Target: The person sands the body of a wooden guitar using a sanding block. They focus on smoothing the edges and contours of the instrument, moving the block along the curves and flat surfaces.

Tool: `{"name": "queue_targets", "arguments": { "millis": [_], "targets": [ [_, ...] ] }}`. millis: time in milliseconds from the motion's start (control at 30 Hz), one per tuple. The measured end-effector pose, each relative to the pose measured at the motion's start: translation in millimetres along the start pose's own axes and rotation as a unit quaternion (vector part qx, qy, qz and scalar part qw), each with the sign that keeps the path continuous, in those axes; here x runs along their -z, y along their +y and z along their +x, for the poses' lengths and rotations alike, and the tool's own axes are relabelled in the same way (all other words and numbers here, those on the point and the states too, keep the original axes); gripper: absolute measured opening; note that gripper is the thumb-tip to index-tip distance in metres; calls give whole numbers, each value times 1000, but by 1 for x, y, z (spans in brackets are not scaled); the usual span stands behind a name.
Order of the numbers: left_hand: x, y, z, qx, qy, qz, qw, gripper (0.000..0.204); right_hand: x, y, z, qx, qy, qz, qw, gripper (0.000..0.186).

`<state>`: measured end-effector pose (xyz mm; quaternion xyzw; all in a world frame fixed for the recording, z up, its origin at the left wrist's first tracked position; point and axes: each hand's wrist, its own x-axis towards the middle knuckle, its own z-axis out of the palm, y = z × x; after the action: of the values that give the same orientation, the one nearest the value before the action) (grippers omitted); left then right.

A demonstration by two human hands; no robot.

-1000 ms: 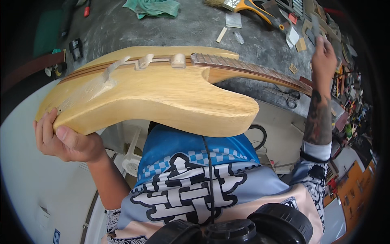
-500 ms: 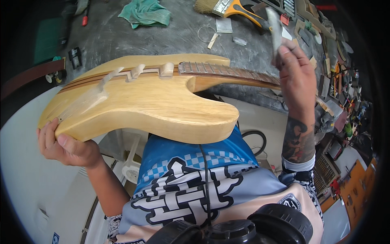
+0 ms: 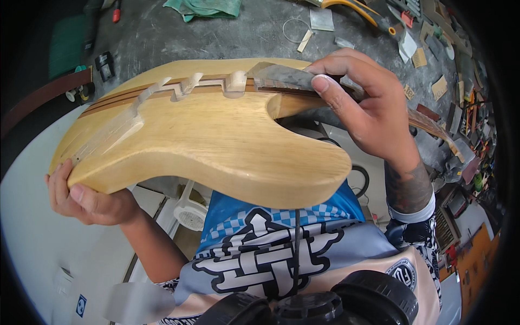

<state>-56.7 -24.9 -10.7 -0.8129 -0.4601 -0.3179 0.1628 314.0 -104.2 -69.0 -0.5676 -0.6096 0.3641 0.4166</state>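
Note:
A bare-wood electric guitar body (image 3: 216, 141) with dark stripes along its middle and routed cavities lies across in front of me. Its fretted neck (image 3: 441, 127) runs off to the right. My left hand (image 3: 92, 200) is wrapped around the body's left end, thumb on the near edge. Over the start of the fretboard, my right hand (image 3: 368, 103) pinches a folded grey sheet, apparently sandpaper (image 3: 281, 75), between thumb and fingers. The sheet rests on or just above the frets and hides part of them; I cannot tell how firmly it touches.
Behind the guitar is a dusty dark workbench (image 3: 216, 40) with a green cloth (image 3: 203, 7), a wire ring (image 3: 295, 31) and a brush with an orange handle (image 3: 357, 8). Tools and scraps crowd the right side. A white stool (image 3: 190, 212) stands below the body.
My right hand has come down and left from above the neck, bringing the grey sheet onto the fretboard. The guitar sits slightly further right in view; my left hand keeps its hold.

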Motion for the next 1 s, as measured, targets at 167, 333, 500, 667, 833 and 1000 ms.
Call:
{"name": "queue_targets", "arguments": {
  "millis": [167, 333, 500, 667, 833, 1000],
  "targets": [
    [3, -2, 5, -6, -18, 18, 1000, 47, 1, 6, -4, 86, 10, -76, 993, 14],
    [15, -6, 17, 5, -67, -6, 998, 44, -4, 5, 4, 101, 3, -89, 991, 15],
    [26, -18, 48, -124, -196, -11, 973, 38, -9, 9, 6, 102, 21, -84, 991, 16],
    [38, -12, 80, -126, -342, -27, 931, 36, -11, 10, 5, 111, 53, -81, 989, 17],
    [31, -8, 123, -125, -480, -117, 861, 31, -14, 9, 3, 108, 65, -89, 988, 18],
    [-15, 0, 172, -149, -573, -259, 763, 29, -18, 8, 1, 83, 87, -85, 989, 12]
  ]
}}
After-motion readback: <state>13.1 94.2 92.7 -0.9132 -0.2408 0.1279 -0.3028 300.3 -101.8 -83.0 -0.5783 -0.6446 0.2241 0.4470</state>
